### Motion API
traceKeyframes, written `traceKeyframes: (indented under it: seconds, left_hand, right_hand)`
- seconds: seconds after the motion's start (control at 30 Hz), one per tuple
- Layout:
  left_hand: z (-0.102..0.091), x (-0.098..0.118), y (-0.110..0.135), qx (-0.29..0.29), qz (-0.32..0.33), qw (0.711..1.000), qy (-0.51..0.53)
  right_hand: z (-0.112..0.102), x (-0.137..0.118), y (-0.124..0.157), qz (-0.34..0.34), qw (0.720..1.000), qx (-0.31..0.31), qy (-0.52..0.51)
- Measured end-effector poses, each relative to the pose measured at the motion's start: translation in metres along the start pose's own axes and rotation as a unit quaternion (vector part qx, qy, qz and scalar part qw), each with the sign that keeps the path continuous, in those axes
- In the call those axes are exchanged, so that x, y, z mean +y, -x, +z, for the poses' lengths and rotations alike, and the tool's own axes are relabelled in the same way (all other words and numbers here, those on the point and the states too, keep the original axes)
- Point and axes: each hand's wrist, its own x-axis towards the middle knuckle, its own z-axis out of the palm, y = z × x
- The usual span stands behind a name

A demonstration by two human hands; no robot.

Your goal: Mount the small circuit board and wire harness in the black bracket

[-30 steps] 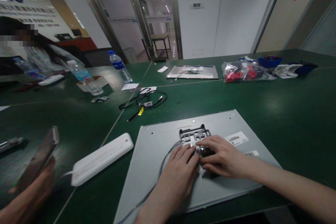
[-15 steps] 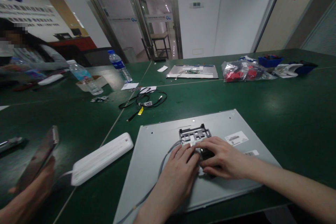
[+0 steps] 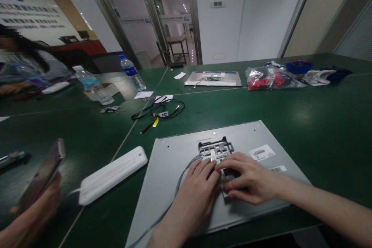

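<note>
A flat grey metal panel (image 3: 162,178), like the back of a display, lies on the table in front of me. At its centre is a black-and-grey slotted bracket (image 3: 216,147). My left hand (image 3: 200,186) rests on the panel, fingers bent and close together over the lower bracket; what is under the fingertips is hidden. Beside it, my right hand (image 3: 250,178) curls its fingers around a dark part (image 3: 231,173) at the bracket, mostly covered by the hand. A grey cable (image 3: 181,178) runs from the bracket past my left wrist to the panel's lower left.
Left of the panel lies a white power strip (image 3: 113,176). Another person's hand (image 3: 43,205) holds a phone (image 3: 43,174) at far left. A black cable (image 3: 162,114), bottles (image 3: 132,73), a second panel (image 3: 213,79) and a plastic bag with red items (image 3: 270,78) lie farther back.
My right hand's fingers have shifted slightly on the dark part, and more of the bracket's lower edge shows below them. My left hand is almost still.
</note>
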Motion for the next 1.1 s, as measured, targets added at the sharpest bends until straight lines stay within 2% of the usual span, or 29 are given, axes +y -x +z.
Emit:
traceKeyframes:
  seconds: [0.17,0.3,0.63,1.1]
  left_hand:
    - [-0.001,0.000,-0.002,0.013,0.008,1.000,-0.003]
    - [0.002,-0.002,-0.001,0.034,0.015,0.999,-0.005]
    - [0.001,-0.001,0.000,0.057,0.034,0.998,-0.020]
    - [-0.002,0.001,-0.001,0.036,0.039,0.999,-0.005]
  right_hand:
    - [0.008,0.004,0.001,0.023,0.997,0.063,0.037]
    - [0.012,0.007,0.001,0.040,0.995,0.077,0.046]
    - [0.012,0.008,0.000,0.049,0.997,0.041,0.045]
    - [0.011,0.009,0.001,0.055,0.998,-0.001,0.036]
